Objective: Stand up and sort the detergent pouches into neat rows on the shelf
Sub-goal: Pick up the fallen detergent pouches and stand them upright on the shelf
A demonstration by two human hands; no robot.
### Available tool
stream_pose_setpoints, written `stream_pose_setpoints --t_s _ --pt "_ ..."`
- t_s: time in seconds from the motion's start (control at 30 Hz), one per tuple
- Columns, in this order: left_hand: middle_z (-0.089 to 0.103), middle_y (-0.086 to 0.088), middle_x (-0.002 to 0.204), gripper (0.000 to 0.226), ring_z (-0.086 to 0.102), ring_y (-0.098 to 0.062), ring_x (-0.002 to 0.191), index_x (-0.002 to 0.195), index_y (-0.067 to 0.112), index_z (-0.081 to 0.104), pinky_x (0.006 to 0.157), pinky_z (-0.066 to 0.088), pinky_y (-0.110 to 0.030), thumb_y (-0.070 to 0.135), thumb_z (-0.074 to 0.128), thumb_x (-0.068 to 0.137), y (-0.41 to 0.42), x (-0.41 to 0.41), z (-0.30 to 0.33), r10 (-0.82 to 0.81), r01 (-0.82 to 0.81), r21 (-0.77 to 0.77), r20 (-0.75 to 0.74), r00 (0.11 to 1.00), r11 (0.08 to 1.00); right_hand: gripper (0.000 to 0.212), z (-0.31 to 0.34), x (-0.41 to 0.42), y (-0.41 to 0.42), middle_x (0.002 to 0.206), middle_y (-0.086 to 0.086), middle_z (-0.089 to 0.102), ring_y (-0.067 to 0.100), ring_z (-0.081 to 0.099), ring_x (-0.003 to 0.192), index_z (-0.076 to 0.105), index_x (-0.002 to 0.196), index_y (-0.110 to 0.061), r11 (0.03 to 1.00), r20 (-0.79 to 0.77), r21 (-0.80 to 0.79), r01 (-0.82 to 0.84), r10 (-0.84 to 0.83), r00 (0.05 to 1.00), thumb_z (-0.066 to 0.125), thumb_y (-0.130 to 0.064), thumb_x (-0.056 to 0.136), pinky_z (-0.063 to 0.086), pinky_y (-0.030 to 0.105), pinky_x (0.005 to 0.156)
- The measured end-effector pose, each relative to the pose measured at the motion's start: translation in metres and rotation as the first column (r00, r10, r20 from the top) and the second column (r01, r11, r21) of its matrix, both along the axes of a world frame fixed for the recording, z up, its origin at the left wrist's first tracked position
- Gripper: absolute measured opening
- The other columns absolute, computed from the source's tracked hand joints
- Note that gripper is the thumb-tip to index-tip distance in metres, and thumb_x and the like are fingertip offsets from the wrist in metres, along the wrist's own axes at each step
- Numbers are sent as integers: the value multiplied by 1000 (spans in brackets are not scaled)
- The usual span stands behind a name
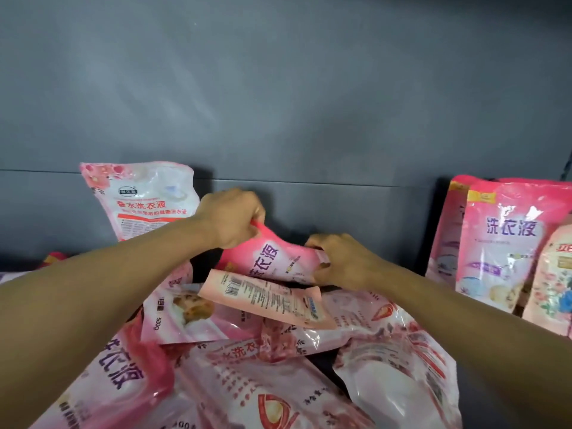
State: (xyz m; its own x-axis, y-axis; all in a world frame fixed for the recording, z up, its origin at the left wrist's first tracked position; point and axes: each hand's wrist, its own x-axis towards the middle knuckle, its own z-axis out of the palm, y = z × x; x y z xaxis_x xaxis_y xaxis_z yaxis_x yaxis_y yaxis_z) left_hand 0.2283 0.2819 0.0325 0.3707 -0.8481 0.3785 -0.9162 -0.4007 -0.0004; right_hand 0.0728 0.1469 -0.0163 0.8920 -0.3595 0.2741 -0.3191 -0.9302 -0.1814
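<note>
A pink detergent pouch point(275, 258) with purple lettering lies tilted on its side at the middle of the shelf. My left hand point(230, 216) pinches its upper left end and my right hand point(342, 261) grips its right end. Under it a jumble of pink pouches point(263, 360) lies flat in the foreground, a peach-coloured pouch point(269, 300) with a barcode on top. One pale pink pouch point(145, 199) stands upright at the back left. Pink pouches point(498, 246) stand upright at the right.
The dark grey back panel point(294, 103) of the shelf rises behind everything. A strip of dark shelf point(371, 218) shows between the held pouch and the standing pouches at the right. A floral pouch point(551, 283) leans at the far right edge.
</note>
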Motion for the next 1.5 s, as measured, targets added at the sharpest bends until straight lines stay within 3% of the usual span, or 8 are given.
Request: stream_pose_setpoints --t_s 0.13,0.27,0.5,0.77,1.0,1.23,1.37,1.5 --pt "65 1 96 8 59 -24 99 86 28 69 71 34 -25 28 69 78 -19 -14 22 -55 47 -191 -41 998 980 11 12 11 1 75 -3 58 16 54 68 60 81 -13 993 230 118 9 -36 973 67 -21 80 36 21 54" --pt "60 2 81 6 59 -25 93 83 24 68 70 39 -27 25 68 77 -47 -36 35 -135 87 -355 -111 985 931 38 22 11 -16 52 -6 44 8 39 48 45 54 -21 945 406 317 80 -212 889 59 -18 89 33 12 44" --pt "60 -3 114 57 57 -27 106 119 22 47 91 48 -40 15 74 69 -92 -42 21 -64 -39 -379 -255 965 925 8 20 -22 -68 79 5 66 20 63 73 66 84 -8 565 538 806 -177 -575 617 60 -4 88 56 32 73" --pt "63 2 82 28 65 -22 88 89 23 51 84 52 -36 13 74 77 -147 -85 -22 -269 90 -318 -582 768 944 33 7 -67 -103 70 1 53 19 53 68 45 64 -18 374 482 874 -310 -753 449 54 -4 92 51 40 75" --pt "67 -4 90 22 67 -23 82 100 15 57 83 56 -41 7 67 82 -152 -91 -25 -259 108 -274 -607 752 956 23 11 -65 -100 91 11 62 21 54 76 55 113 -3 411 352 911 -34 -732 584 41 -5 95 45 32 67" --pt "61 -5 116 50 57 -21 104 127 15 48 94 46 -32 23 70 83 -106 -79 -20 -63 109 66 -490 869 992 13 10 -102 -58 115 26 62 33 61 100 62 98 -2 341 152 937 80 -600 785 51 -7 93 45 40 95" --pt "59 1 120 35 55 -19 111 123 18 55 98 42 -31 29 59 90 -79 -75 -36 24 125 308 -438 899 943 6 3 -109 -39 88 8 63 15 57 74 61 84 -10 390 62 909 146 -474 878 59 -12 89 47 25 66" --pt "62 0 110 29 59 -21 100 119 15 59 85 48 -32 29 47 96 -68 -78 -56 34 192 433 -463 886 881 19 -7 -94 -34 95 3 64 17 62 84 57 106 -16 238 -44 960 147 -392 919 63 -18 88 51 28 74"
